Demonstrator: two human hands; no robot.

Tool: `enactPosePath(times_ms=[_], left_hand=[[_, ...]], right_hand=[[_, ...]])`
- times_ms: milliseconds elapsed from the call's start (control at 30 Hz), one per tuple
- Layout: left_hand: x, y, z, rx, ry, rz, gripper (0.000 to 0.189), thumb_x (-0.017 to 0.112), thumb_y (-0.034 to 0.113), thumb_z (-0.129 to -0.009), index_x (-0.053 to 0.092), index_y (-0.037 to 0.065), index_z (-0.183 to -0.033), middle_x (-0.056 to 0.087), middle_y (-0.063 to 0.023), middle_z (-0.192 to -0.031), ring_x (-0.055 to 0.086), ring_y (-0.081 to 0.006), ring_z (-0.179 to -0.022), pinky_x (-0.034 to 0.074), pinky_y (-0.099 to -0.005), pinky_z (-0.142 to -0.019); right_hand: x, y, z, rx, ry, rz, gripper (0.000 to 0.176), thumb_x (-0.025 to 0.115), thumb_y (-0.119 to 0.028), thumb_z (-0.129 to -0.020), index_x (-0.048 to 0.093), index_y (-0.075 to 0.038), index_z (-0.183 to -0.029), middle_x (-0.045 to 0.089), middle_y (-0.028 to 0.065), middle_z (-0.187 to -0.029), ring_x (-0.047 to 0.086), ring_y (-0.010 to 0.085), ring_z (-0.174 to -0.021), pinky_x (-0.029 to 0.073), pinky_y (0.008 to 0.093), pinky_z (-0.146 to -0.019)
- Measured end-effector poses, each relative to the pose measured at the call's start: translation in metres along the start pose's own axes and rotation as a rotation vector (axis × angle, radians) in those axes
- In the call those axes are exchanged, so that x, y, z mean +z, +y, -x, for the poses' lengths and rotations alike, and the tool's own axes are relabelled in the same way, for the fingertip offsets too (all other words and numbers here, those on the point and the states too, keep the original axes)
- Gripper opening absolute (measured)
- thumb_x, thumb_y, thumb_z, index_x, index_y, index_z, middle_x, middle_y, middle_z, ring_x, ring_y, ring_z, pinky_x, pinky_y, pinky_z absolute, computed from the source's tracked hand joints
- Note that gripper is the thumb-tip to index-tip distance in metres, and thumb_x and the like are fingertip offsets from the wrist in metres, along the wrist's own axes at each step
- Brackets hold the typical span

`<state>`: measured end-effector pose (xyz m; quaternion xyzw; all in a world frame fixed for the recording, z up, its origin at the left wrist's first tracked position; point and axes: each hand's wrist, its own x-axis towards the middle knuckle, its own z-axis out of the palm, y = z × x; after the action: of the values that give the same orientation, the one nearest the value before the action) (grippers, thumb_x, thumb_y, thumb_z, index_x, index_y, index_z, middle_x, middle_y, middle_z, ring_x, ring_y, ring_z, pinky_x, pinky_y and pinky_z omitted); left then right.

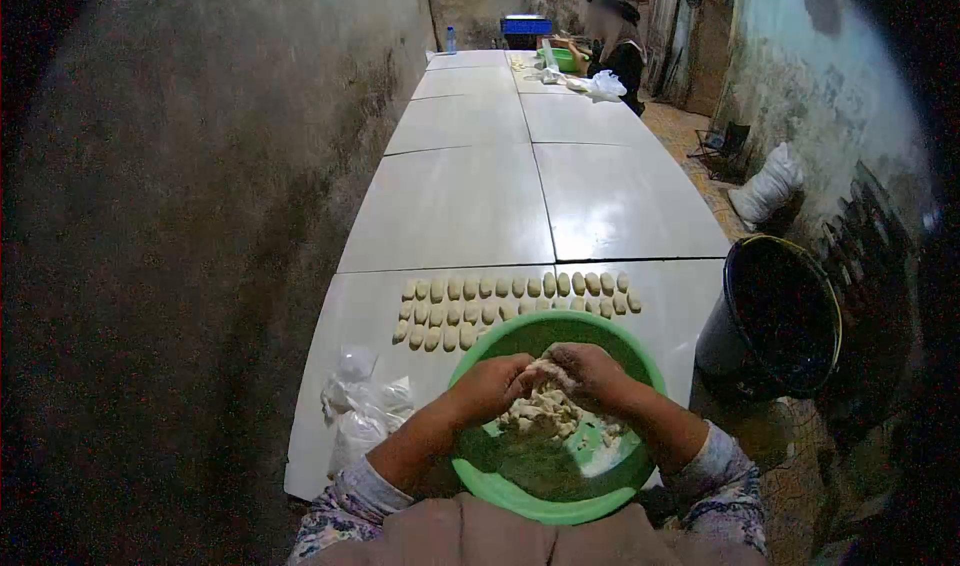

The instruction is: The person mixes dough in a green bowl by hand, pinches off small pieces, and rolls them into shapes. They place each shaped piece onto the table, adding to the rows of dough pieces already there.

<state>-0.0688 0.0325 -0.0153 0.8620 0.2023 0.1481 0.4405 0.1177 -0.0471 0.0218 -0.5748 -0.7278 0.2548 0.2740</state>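
Observation:
Above a green basin (560, 512), my left hand (492, 386) and my right hand (590, 374) meet, with a piece of dough (545, 368) pinched between their fingers. Loose lumps of dough (545, 413) lie in the basin under my hands, and some white flour (605, 456) is at its lower right. Beyond the basin's far rim, rows of small oval dough pieces (470, 288) are laid out on the white table (450, 206). The basin hides part of the nearest row.
Plastic bags (365, 411) with white contents lie left of the basin. A large dark bucket (765, 316) stands at the table's right edge, and a white sack (768, 186) rests by the wall. At the far end, a person (622, 61) works beside another green basin (565, 60).

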Motion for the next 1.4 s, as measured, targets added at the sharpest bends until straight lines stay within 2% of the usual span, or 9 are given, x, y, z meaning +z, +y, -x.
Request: enactPosePath(times_ms=[200, 267, 500, 700, 867, 933, 1067, 1333, 1400], left_hand=[[-0.006, 0.015, 0.001, -0.08, 0.011, -0.083, 0.031, 0.044, 0.032, -0.092, 0.053, 0.002, -0.095, 0.058, -0.0193, -0.083, 0.057, -0.0349, -0.075, 0.044, -0.041, -0.068], [0.001, 0.004, 0.0, 0.015, 0.069, -0.195, 0.029, 0.048, 0.03, -0.09, 0.054, 0.003, -0.096, 0.059, -0.0189, -0.085, 0.057, -0.0364, -0.076, 0.045, -0.0428, -0.068], [0.001, 0.01, 0.004, 0.03, 0.086, -0.356, 0.025, 0.052, 0.028, -0.087, 0.055, 0.004, -0.095, 0.059, -0.0187, -0.083, 0.058, -0.0363, -0.077, 0.045, -0.0441, -0.067], [-0.003, 0.019, 0.002, -0.127, 0.124, -0.109, 0.037, 0.038, 0.035, -0.094, 0.055, 0.003, -0.091, 0.058, -0.0166, -0.076, 0.057, -0.0326, -0.068, 0.044, -0.0389, -0.064], [-0.004, 0.003, 0.002, -0.07, 0.069, 0.042, 0.041, 0.034, 0.035, -0.096, 0.052, 0.0, -0.085, 0.055, -0.0137, -0.07, 0.053, -0.0248, -0.062, 0.043, -0.0357, -0.062], [-0.005, -0.001, 0.002, -0.095, 0.026, 0.286, 0.04, 0.032, 0.034, -0.096, 0.054, 0.002, -0.087, 0.057, -0.0092, -0.075, 0.054, -0.0181, -0.07, 0.044, -0.0332, -0.067], [-0.007, -0.002, 0.003, -0.008, -0.113, 0.384, 0.039, 0.032, 0.033, -0.097, 0.053, 0.002, -0.086, 0.056, -0.0064, -0.074, 0.053, -0.0145, -0.07, 0.044, -0.0304, -0.067], [-0.008, 0.012, 0.004, -0.106, -0.053, 0.484, 0.026, 0.047, 0.023, -0.093, 0.057, -0.001, -0.095, 0.058, -0.0029, -0.076, 0.051, -0.0105, -0.071, 0.044, -0.0268, -0.068], [-0.013, 0.017, 0.005, -0.107, -0.062, 0.491, 0.025, 0.048, 0.022, -0.093, 0.057, -0.001, -0.095, 0.058, -0.0029, -0.076, 0.052, -0.0104, -0.071, 0.044, -0.0267, -0.068]], right_hand=[[-0.001, 0.003, -0.003, 0.267, 0.08, -0.415, 0.026, 0.06, -0.024, -0.082, 0.056, -0.004, -0.098, 0.06, 0.016, -0.089, 0.06, 0.029, -0.078, 0.047, 0.0355, -0.072], [0.003, 0.01, -0.002, 0.018, 0.096, -0.115, 0.026, 0.061, -0.024, -0.081, 0.057, -0.003, -0.094, 0.058, 0.0153, -0.087, 0.059, 0.0276, -0.079, 0.047, 0.0352, -0.073], [-0.005, 0.002, -0.003, -0.01, 0.188, -0.041, 0.018, 0.061, -0.017, -0.077, 0.057, -0.002, -0.086, 0.055, 0.0162, -0.086, 0.057, 0.034, -0.08, 0.046, 0.0403, -0.07], [-0.007, 0.003, 0.001, 0.15, 0.112, 0.114, 0.02, 0.063, -0.004, -0.074, 0.056, 0.0, -0.092, 0.058, 0.0148, -0.083, 0.058, 0.0218, -0.078, 0.046, 0.0332, -0.071], [0.006, 0.012, -0.004, -0.183, 0.172, -0.438, 0.034, 0.063, -0.003, -0.075, 0.053, 0.0, -0.107, 0.058, 0.0145, -0.093, 0.058, 0.0282, -0.081, 0.047, 0.0326, -0.079], [0.007, 0.003, -0.006, -0.271, 0.163, -0.231, 0.03, 0.063, -0.005, -0.076, 0.055, -0.001, -0.104, 0.058, 0.0144, -0.092, 0.058, 0.0298, -0.08, 0.048, 0.0335, -0.077], [-0.005, -0.004, -0.005, -0.209, -0.027, 0.079, 0.021, 0.059, -0.008, -0.078, 0.057, -0.006, -0.098, 0.058, 0.0135, -0.092, 0.057, 0.0319, -0.088, 0.048, 0.0366, -0.078], [-0.002, -0.008, -0.004, -0.3, 0.096, 0.065, 0.014, 0.063, -0.006, -0.075, 0.06, -0.004, -0.089, 0.059, 0.0124, -0.081, 0.058, 0.0292, -0.076, 0.048, 0.0352, -0.065], [-0.005, -0.013, -0.003, -0.26, 0.018, -0.065, 0.016, 0.06, -0.02, -0.081, 0.06, -0.006, -0.088, 0.058, 0.0107, -0.087, 0.058, 0.0292, -0.083, 0.049, 0.0368, -0.072]])
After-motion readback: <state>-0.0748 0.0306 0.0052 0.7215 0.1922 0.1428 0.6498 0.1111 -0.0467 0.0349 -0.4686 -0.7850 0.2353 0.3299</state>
